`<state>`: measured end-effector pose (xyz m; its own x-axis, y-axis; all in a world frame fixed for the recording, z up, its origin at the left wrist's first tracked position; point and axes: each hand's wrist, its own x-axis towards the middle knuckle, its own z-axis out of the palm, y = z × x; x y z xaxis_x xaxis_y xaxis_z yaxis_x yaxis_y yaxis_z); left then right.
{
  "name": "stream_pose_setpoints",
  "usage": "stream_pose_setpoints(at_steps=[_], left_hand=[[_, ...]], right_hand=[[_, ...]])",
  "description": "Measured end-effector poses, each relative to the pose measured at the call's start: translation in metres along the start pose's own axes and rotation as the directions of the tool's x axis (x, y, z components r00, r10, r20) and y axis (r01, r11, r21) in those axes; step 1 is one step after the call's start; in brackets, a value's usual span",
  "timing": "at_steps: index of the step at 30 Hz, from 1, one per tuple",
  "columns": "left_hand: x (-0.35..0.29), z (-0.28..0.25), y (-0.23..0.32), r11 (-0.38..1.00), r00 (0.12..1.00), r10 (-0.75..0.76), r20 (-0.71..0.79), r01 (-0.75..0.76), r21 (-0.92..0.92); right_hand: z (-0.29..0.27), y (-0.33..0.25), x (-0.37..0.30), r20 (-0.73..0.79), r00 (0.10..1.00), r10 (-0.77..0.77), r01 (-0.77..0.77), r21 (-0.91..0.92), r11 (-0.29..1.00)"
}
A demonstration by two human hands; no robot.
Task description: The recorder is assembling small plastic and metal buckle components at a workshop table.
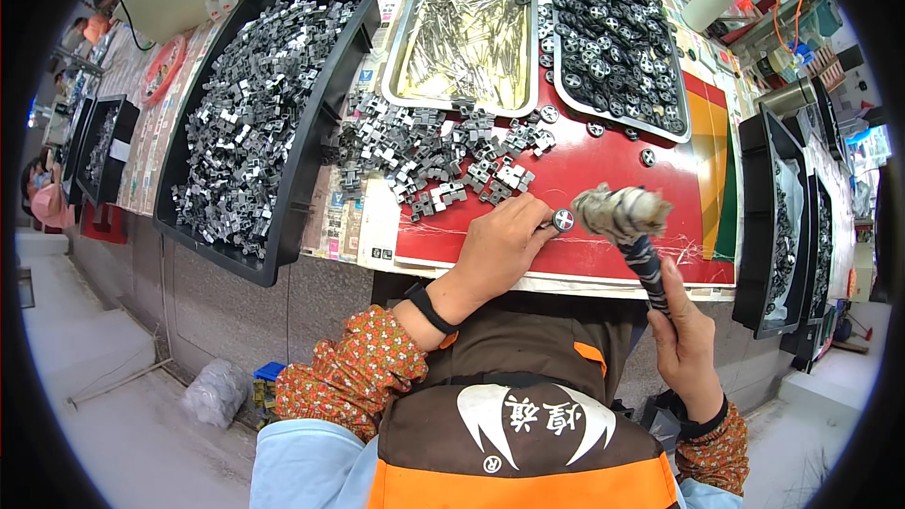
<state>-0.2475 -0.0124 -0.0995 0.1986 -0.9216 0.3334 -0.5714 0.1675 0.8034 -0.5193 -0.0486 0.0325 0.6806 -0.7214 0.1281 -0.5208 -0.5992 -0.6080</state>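
My left hand [504,238] rests at the near edge of the red board [603,165]. Its thumb and fingertips pinch a small black wheel [563,220] with silver spokes. In my right hand [684,339] is the handle of a hammer, gripped in closed fingers. The hammer [622,212] has a head wrapped in pale, frayed material and a dark taped handle. Its head is raised just right of the wheel and appears apart from it. Beyond my left hand lies a loose pile of small grey and black clip-like parts [424,151].
A black bin [316,132] full of similar clip-like parts stands left. Behind the pile, one metal tray [452,106] holds thin metal pins; another tray [679,138] is heaped with black wheels. A few wheels lie loose nearby. More black bins [754,254] stand right.
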Motion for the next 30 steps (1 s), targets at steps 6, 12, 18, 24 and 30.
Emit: stream_pose_setpoints(at_steps=[6,12,18,24,30], left_hand=[[0.001,0.000,0.001,1.000,0.999,0.026,-0.030,-0.027,-0.014],[-0.001,0.001,-0.002,1.000,0.999,0.030,-0.039,-0.030,-0.006],[-0.001,0.003,-0.003,0.999,0.998,0.050,-0.050,-0.050,-0.004],[-0.003,0.002,-0.003,0.998,0.999,0.038,-0.023,-0.037,0.048],[-0.001,0.001,-0.002,0.999,0.998,0.047,-0.041,-0.047,0.005]], right_hand=[[0.013,0.002,0.003,0.087,0.996,0.025,-0.019,-0.079,0.997],[0.000,-0.001,0.010,0.110,0.993,0.042,-0.034,-0.074,0.997],[-0.015,-0.004,0.000,0.009,1.000,0.022,-0.022,0.006,1.000],[0.004,-0.002,0.008,0.227,0.973,0.043,0.016,-0.251,0.968],[-0.017,-0.004,0.006,0.003,1.000,-0.017,0.017,-0.062,0.998]])
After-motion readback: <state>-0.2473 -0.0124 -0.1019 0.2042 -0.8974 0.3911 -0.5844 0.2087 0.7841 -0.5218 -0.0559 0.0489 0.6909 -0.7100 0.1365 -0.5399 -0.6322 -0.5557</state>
